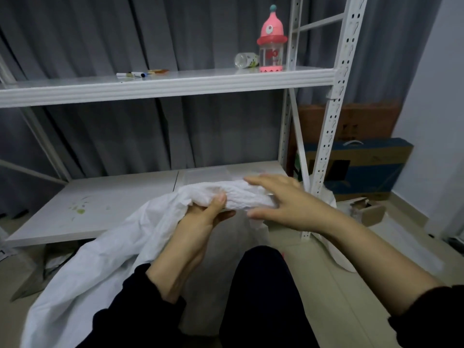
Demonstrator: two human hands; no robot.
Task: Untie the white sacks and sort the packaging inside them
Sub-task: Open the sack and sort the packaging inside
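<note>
A white woven sack drapes from the floor at lower left up to the middle of the view. Its bunched neck stretches sideways between both hands. My left hand grips the neck from below, thumb pressed on top of the fabric. My right hand lies over the right end of the neck with fingers spread and fairly straight. Whether a knot or tie sits under it is hidden. A second piece of white sack lies on the floor behind my right forearm.
A white metal rack stands in front, its low shelf just beyond the sack. The upper shelf holds a pink bottle, a tipped clear jar and markers. Cardboard boxes stand at right, and a small open carton.
</note>
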